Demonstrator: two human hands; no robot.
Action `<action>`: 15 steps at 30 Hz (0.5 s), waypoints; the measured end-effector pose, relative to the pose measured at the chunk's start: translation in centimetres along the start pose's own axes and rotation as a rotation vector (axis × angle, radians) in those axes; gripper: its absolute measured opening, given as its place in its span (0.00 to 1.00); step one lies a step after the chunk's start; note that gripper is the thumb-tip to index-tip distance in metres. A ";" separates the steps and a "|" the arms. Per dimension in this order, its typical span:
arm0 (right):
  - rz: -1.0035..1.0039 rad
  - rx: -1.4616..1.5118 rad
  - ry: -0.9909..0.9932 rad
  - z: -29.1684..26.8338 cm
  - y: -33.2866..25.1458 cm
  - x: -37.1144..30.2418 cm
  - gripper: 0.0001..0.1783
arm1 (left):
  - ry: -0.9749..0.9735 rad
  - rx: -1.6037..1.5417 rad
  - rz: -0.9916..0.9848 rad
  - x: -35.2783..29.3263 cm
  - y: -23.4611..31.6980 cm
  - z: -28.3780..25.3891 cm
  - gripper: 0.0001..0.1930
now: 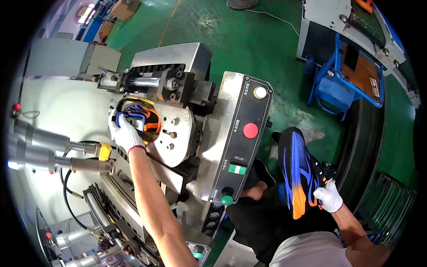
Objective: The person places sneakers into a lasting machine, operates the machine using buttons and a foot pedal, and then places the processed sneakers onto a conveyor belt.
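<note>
We cannot see all of the blue and orange shoe piece (152,121) seated in the machine: our left hand (126,135) covers its near side, metal parts crowd its upper edge, and the glove hides where the fingertips end. That hand, in a white glove with a dark red cuff, lies against the piece's blue edge with the fingers bent; whether they pinch it or merely rest there, we cannot tell. Our left forearm is cut by the lower edge and runs long and nearly straight, up and leftward, to the metal plate (175,149) beside the piece.

Our right hand (330,199), gloved likewise, grasps the blue, black and orange shoe (296,171) by its side, well apart from the machine. The shoe's orange end points down toward our lap, and its long dark edge faces the machine. The glove hides part of its near side, and a small black part (329,169) just above the glove is hard to make out. Our right arm is bent, its elbow close to the dark rim of the view at lower right.

Between the two hands stands the control panel (235,153), with a red button (250,131) near its middle.
</note>
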State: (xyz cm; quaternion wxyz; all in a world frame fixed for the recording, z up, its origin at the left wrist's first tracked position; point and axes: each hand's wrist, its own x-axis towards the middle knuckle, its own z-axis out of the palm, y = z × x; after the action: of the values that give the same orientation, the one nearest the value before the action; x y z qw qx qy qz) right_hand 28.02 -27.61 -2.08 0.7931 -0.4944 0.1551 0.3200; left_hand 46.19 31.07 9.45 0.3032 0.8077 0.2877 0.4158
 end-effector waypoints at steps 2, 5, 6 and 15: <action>-0.007 -0.046 -0.034 0.7 -0.4 0.3 0.40 | 0.066 0.029 0.042 -2.5 2.9 -3.1 0.18; -0.088 -0.161 -0.011 1.4 -0.8 0.3 0.39 | 0.135 -0.138 0.185 -6.0 8.0 -6.9 0.17; -0.128 -0.194 -0.019 2.1 -1.3 0.4 0.39 | 0.172 -0.176 0.242 -7.8 10.0 -9.0 0.17; -0.798 -0.927 -0.078 21.1 -12.4 8.0 0.30 | -0.454 -0.473 0.325 -31.2 11.7 -26.6 0.22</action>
State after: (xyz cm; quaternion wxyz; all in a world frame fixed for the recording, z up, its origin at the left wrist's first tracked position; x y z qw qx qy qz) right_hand 40.69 -9.93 11.63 0.5592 -0.7959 -0.2265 0.0503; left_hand 10.93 7.78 14.95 0.4676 0.8222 -0.0232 0.3238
